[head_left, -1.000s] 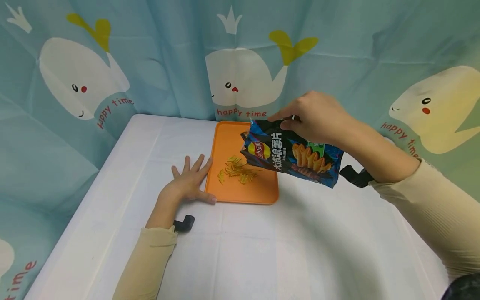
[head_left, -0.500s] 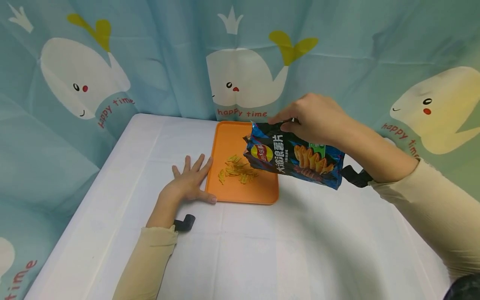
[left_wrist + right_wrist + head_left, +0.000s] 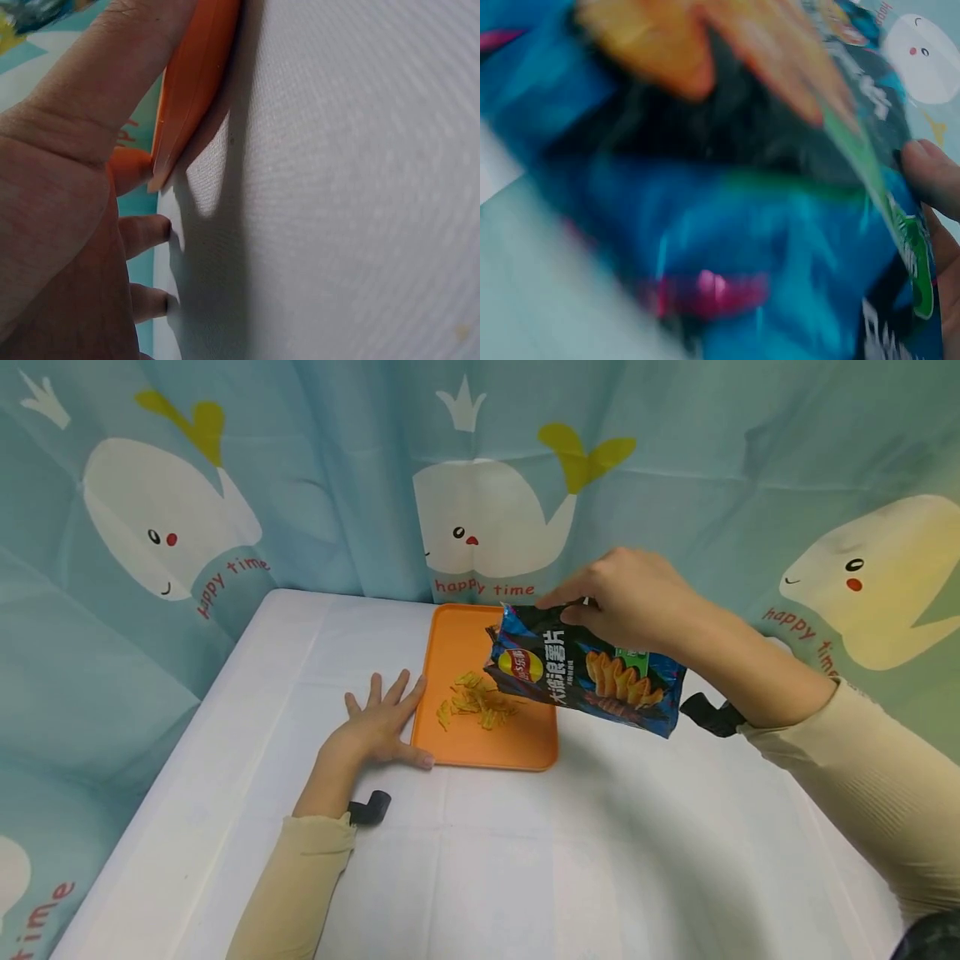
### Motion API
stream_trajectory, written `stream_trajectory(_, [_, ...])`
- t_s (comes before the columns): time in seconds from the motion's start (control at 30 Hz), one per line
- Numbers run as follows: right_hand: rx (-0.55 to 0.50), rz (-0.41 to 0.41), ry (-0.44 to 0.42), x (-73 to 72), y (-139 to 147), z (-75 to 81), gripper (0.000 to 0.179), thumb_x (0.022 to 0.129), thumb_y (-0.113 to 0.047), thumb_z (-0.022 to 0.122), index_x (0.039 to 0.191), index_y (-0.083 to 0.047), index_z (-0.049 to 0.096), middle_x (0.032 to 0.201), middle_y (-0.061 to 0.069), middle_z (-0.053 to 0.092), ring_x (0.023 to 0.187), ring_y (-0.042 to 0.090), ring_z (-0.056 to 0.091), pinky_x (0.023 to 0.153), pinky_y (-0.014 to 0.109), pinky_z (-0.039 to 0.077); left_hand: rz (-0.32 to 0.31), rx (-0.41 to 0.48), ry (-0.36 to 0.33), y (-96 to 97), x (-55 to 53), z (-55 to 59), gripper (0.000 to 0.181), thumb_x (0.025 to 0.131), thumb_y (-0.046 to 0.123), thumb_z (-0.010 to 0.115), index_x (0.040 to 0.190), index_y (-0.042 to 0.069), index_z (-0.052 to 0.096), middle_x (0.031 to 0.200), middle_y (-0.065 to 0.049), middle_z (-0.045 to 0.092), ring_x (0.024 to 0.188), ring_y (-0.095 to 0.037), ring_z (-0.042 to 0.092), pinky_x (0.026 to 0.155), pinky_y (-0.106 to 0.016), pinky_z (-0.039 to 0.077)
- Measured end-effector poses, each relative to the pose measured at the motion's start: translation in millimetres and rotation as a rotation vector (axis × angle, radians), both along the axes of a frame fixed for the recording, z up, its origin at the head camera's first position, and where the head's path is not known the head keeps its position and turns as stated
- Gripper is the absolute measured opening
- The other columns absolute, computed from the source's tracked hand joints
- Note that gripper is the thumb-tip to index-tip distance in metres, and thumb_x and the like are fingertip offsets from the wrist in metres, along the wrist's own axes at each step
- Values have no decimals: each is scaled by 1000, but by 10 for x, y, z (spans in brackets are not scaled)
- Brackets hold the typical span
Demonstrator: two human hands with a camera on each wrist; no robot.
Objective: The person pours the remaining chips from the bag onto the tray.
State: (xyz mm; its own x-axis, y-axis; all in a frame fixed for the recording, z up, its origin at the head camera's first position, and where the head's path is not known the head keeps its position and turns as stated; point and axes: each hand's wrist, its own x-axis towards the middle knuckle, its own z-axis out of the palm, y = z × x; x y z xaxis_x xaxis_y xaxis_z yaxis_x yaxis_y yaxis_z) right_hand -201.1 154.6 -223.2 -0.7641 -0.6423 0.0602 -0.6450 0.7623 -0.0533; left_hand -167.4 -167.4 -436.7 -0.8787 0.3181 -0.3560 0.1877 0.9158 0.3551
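Note:
My right hand (image 3: 626,597) pinches a blue and black potato chip bag (image 3: 585,672) along its upper side, holding it tilted above the right part of an orange tray (image 3: 487,752). The bag's torn end faces left, over the tray. A small heap of yellow chip strips (image 3: 472,697) lies on the tray. My left hand (image 3: 378,722) is spread flat with its thumb and fingers against the tray's left edge and front corner. The left wrist view shows the thumb (image 3: 112,75) beside the orange rim. In the right wrist view the blurred bag (image 3: 780,225) fills most of the picture.
A white cloth covers the table (image 3: 480,877). Behind it hangs a blue-green curtain (image 3: 337,485) printed with white whales, close to the table's back edge. A black wrist mount (image 3: 370,807) sits on the left wrist.
The bag shifts slightly right and then back left, as though shaken lightly in my right hand. My left hand and the tray stay where they were; the heap of strips looks much the same.

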Motion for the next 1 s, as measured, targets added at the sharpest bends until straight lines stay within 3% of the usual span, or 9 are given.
stream_trajectory(0.37, [1,-10,14,13,20,20,29,96,-15,66,120,-29,75,56,-3,55,45,16,42,44,28,30,-5,2,3,0,-7,-1,135,62,67,83,162,21,5,168,-14,-7,147,-52,-17,104,-81,-9])
stream_trajectory(0.9, [-7,-8,13,22,44,21,29,96,-16,67,120,-30,75,58,-2,56,44,15,41,44,28,30,-8,2,3,-13,-9,-30,136,62,69,83,162,21,4,168,-13,-7,147,-52,-17,104,-81,-9])
stream_trajectory(1.0, [-11,-6,12,20,54,25,28,96,-15,67,119,-28,75,63,-2,62,44,15,41,44,28,30,-10,5,1,-9,-21,-9,136,62,68,83,162,22,4,168,-13,-7,147,-51,-18,104,-81,-10])
